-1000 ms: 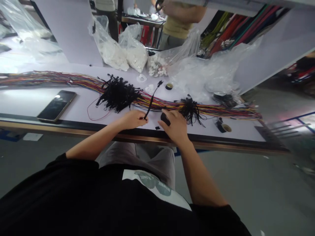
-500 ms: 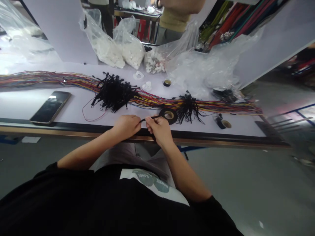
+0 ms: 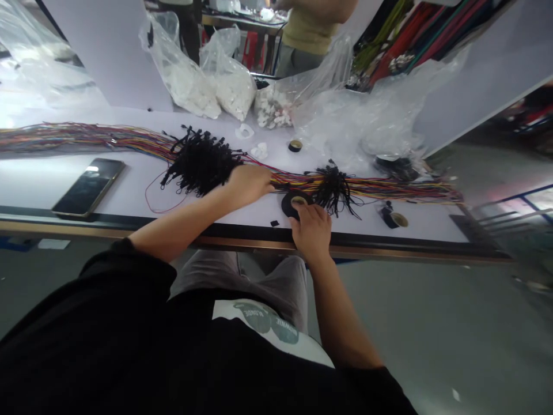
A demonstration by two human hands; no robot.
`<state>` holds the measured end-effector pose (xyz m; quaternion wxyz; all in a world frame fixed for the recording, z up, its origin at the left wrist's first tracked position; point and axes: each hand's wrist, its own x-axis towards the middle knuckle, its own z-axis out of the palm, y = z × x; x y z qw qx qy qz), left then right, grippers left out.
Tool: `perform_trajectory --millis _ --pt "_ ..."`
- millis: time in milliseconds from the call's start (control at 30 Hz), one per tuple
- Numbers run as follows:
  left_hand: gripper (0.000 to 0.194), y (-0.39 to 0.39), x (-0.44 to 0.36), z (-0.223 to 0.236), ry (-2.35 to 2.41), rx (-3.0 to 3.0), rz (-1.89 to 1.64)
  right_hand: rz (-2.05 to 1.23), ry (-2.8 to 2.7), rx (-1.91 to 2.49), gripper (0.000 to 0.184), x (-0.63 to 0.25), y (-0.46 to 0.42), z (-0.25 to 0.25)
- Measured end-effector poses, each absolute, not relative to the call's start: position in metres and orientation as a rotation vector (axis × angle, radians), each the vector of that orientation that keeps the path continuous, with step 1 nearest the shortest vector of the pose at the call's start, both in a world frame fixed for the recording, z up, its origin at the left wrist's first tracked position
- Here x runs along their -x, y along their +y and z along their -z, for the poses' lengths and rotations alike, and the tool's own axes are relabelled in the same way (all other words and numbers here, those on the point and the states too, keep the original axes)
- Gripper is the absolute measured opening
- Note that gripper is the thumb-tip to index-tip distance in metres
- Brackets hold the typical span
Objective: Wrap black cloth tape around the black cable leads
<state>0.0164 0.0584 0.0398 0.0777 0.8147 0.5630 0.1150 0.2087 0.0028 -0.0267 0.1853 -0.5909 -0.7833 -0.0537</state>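
My left hand (image 3: 250, 181) reaches forward over the long bundle of coloured wires (image 3: 129, 141), fingers curled on the wires just right of the big clump of black taped ends (image 3: 201, 163). My right hand (image 3: 311, 226) rests near the table's front edge with its fingers on a roll of black tape (image 3: 292, 203) lying flat. A smaller clump of black ends (image 3: 334, 187) lies just right of the roll. A small black scrap (image 3: 274, 223) sits on the table between my hands.
A phone (image 3: 88, 187) lies at the front left. Clear plastic bags of white parts (image 3: 216, 86) stand at the back, with crumpled plastic (image 3: 371, 121) to the right. More tape rolls (image 3: 394, 219) lie at the right. A person (image 3: 309, 34) stands behind the table.
My left hand has left the tape strip and gone forward onto the wire bundle. My right hand has set the tape roll flat on the table and lies on it.
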Motion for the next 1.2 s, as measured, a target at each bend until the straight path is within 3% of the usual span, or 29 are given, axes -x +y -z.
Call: perform_trajectory --millis 200,467,533,667,767,867,967,1100,1200 --pt "0.024 0.091 -0.055 -0.005 1.637 -2.453 -0.266 0.141 -2.129 1.744 0.035 -0.211 -0.001 0.027" --pt "0.014 0.077 -0.008 -0.047 1.337 -2.179 -0.571 -0.051 -1.915 1.587 0.03 -0.215 0.002 0.03" --pt "0.015 0.06 0.0 -0.053 1.162 -1.991 -0.533 -0.257 -1.678 1.49 0.032 -0.216 0.005 0.028" --pt "0.012 0.027 0.012 -0.05 1.056 -1.917 -0.363 -0.981 -1.272 1.164 0.039 -0.209 0.005 0.008" --pt "0.011 0.012 0.021 -0.044 1.033 -2.046 -0.184 -1.218 -1.131 0.992 0.031 -0.197 -0.003 -0.01" --pt "0.007 0.001 0.021 -0.039 1.136 -2.096 -0.292 -1.288 -1.117 0.964 0.03 -0.185 -0.013 -0.019" --pt "0.033 -0.008 0.004 -0.033 1.067 -1.833 -0.714 -1.331 -1.228 0.999 0.029 -0.176 -0.02 -0.018" --pt "0.007 -0.017 -0.021 -0.025 0.856 -1.374 -0.854 -1.174 -1.371 1.045 0.023 -0.178 -0.023 -0.013" --pt "0.008 -0.02 -0.026 -0.022 0.898 -1.195 -0.993 -0.949 -1.504 1.099 0.031 -0.198 -0.02 -0.008"
